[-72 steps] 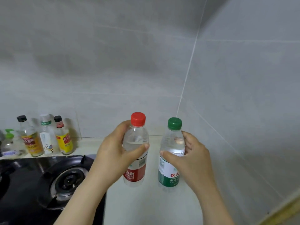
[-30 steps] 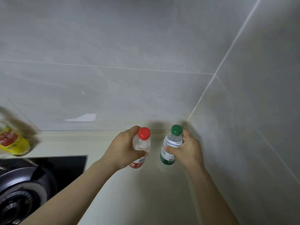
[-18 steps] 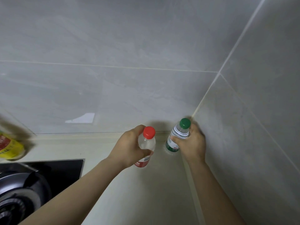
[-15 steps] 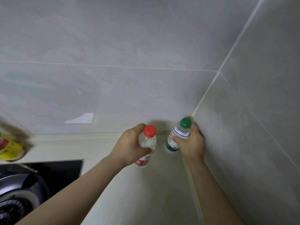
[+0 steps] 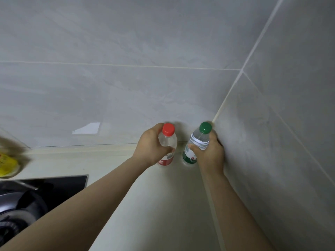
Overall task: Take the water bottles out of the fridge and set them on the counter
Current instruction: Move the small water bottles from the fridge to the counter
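Note:
Two clear water bottles stand side by side on the pale counter [image 5: 163, 205], deep in the corner where the tiled walls meet. The red-capped bottle [image 5: 167, 140] with a red label is on the left, and my left hand [image 5: 150, 147] grips its body. The green-capped bottle [image 5: 198, 140] with a green label is on the right, leaning slightly toward the corner, and my right hand [image 5: 208, 153] grips it from the right. Both bottle bases appear to touch the counter.
A black gas stove [image 5: 36, 196] with a burner sits at the lower left. A yellow-labelled bottle [image 5: 7, 163] stands blurred at the left edge by the back wall. Grey tiled walls [image 5: 126, 87] close the counter at the back and right.
Both hands have pushed the bottles farther back into the corner since the oldest frame. Over the last half second the bottles shifted only slightly.

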A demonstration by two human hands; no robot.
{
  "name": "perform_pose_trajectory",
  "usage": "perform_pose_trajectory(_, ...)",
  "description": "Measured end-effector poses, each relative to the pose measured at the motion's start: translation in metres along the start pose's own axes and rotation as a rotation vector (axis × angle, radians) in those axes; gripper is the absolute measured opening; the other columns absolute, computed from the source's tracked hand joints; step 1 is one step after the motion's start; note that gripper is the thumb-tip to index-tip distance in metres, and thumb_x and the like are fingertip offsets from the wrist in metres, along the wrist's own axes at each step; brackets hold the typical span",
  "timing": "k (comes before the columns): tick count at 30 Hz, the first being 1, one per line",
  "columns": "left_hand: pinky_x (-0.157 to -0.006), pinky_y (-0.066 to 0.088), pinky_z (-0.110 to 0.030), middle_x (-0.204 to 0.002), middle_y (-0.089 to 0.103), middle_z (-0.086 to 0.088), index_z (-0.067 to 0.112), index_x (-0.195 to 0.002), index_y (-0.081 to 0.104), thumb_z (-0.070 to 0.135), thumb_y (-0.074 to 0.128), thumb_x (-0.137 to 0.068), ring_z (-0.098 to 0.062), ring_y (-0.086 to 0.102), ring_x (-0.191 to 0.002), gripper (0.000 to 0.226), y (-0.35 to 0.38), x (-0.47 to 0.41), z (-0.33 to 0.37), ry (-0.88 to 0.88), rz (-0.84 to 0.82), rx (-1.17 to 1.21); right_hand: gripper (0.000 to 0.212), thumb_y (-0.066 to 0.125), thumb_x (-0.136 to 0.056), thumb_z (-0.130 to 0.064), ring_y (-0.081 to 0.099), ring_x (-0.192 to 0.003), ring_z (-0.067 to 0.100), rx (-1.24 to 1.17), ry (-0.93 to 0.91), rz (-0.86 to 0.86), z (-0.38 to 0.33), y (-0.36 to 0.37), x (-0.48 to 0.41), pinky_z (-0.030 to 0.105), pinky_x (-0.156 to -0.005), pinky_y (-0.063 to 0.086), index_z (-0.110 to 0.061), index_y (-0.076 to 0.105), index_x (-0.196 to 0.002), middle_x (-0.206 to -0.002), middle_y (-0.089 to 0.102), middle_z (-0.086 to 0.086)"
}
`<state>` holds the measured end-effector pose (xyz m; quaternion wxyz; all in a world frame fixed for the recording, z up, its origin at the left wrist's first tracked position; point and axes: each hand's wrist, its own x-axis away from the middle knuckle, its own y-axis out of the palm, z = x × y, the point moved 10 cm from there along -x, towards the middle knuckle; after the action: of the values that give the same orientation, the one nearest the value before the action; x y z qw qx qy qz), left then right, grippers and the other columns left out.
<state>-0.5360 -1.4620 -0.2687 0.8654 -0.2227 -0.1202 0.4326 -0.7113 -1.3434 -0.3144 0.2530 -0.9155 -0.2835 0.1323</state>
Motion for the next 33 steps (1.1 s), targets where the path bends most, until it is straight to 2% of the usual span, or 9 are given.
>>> perform_pose_trajectory(2,-0.073,0.043,-0.015,-0.097,0.061,0.014,0.023,-0.120,0.058,0.009,0.080,-0.067,-0.013,0.058,-0.091,0.059,0.003,-0.003,-0.002,0.001,0.016,0.000,0.078,0.085,-0.067,-0.021,0.065,-0.108,0.019,-0.010,-0.005,-0.002,0.001,0.000,0.001,0.041,-0.093,0.055,-0.021,0.050,-0.137,-0.118,0.068,-0.004)
perform_pose_trajectory(6,-0.082,0.045,-0.023,-0.107,0.063,0.009,0.022,-0.125,0.057,0.010,0.081,-0.066,-0.015,0.059,-0.098,0.065,0.014,-0.008,-0.008,-0.016,0.026,0.008,0.076,0.084,-0.068,-0.020,0.066,-0.108,0.020,-0.005,-0.011,-0.006,0.001,0.001,-0.001,0.042,-0.093,0.055,-0.019,0.050,-0.137,-0.118,0.069,-0.003)
perform_pose_trajectory(13,-0.086,0.048,-0.029,-0.112,0.066,0.003,0.022,-0.124,0.058,0.009,0.077,-0.069,-0.019,0.059,-0.100,0.060,0.028,-0.013,-0.003,0.007,0.018,-0.017,0.072,0.085,-0.069,-0.021,0.067,-0.106,0.020,0.027,-0.039,0.003,-0.001,-0.001,-0.002,0.041,-0.092,0.055,-0.018,0.053,-0.134,-0.116,0.070,-0.003)
perform_pose_trajectory(20,-0.081,0.045,-0.028,-0.112,0.063,-0.004,0.020,-0.123,0.054,0.013,0.072,-0.074,-0.024,0.058,-0.101,0.053,0.035,-0.013,0.003,-0.007,-0.028,-0.104,0.080,0.082,-0.073,-0.018,0.062,-0.116,0.023,0.057,-0.039,-0.020,-0.003,0.001,-0.001,0.043,-0.098,0.051,-0.017,0.043,-0.143,-0.126,0.065,0.000)
perform_pose_trajectory(23,-0.077,0.042,-0.025,-0.110,0.062,-0.005,0.015,-0.120,0.055,0.012,0.070,-0.077,-0.025,0.059,-0.099,0.046,0.033,-0.009,0.006,-0.025,-0.030,-0.135,0.080,0.083,-0.072,-0.017,0.061,-0.115,0.025,0.048,0.013,-0.046,-0.003,0.001,0.002,0.044,-0.099,0.050,-0.015,0.043,-0.141,-0.126,0.064,0.002)
perform_pose_trajectory(25,-0.078,0.040,-0.023,-0.116,0.059,-0.006,0.012,-0.122,0.054,0.011,0.072,-0.076,-0.026,0.058,-0.105,0.050,0.028,-0.003,0.009,-0.023,-0.029,-0.155,0.077,0.085,-0.071,-0.017,0.061,-0.113,0.026,0.035,0.033,-0.034,-0.008,-0.004,0.008,0.044,-0.098,0.051,-0.015,0.045,-0.137,-0.123,0.064,0.002)
perform_pose_trajectory(28,-0.082,0.036,-0.021,-0.128,0.053,-0.006,0.010,-0.131,0.049,0.015,0.074,-0.077,-0.023,0.053,-0.115,0.059,0.012,0.013,0.009,-0.039,-0.018,-0.188,0.076,0.082,-0.077,-0.016,0.055,-0.123,0.027,0.040,0.028,0.013,-0.022,-0.022,0.023,0.031,-0.103,0.044,-0.012,0.041,-0.140,-0.133,0.058,0.006)
perform_pose_trajectory(31,-0.094,0.042,-0.025,-0.135,0.052,-0.004,0.012,-0.135,0.047,0.022,0.074,-0.079,-0.020,0.052,-0.120,0.063,-0.009,0.037,0.011,-0.047,0.027,-0.173,0.068,0.077,-0.082,-0.016,0.053,-0.124,0.022,0.053,-0.007,0.041,-0.044,-0.043,0.049,0.012,-0.088,0.035,-0.009,0.044,-0.141,-0.137,0.054,0.005)
perform_pose_trajectory(33,-0.098,0.044,-0.027,-0.134,0.053,-0.001,0.014,-0.133,0.050,0.022,0.074,-0.080,-0.016,0.054,-0.118,0.059,-0.024,0.060,0.018,-0.035,0.049,-0.139,0.056,0.075,-0.084,-0.017,0.059,-0.114,0.019,0.015,-0.047,0.023,-0.062,-0.050,0.071,0.015,-0.084,0.040,-0.015,0.052,-0.134,-0.128,0.060,0.000)
